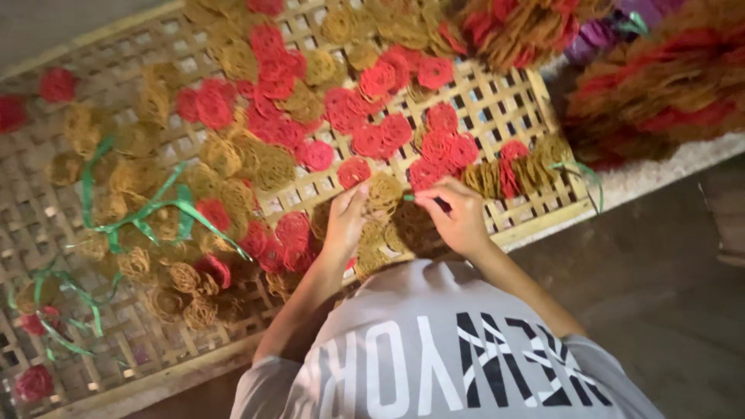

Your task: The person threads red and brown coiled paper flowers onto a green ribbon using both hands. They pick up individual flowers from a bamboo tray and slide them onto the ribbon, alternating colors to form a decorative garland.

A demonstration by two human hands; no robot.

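Observation:
Round lacy discs, red [371,140] and tan [268,167], lie spread over a woven bamboo lattice tray [504,105]. My left hand [344,221] pinches the edge of a tan disc stack [386,194] near the tray's front edge. My right hand [459,217] is closed on the end of a thin green strip [409,198] that runs across to that stack. A darker tan pile [411,229] sits under both hands. Exactly how the strip passes around the stack is hidden by my fingers.
Loose green strips [147,209] lie over the discs at the left. A tied row of tan and red discs [516,172] rests at the tray's right end. Big bundles of discs [660,85] are heaped at the upper right. Grey floor [660,264] lies to the right.

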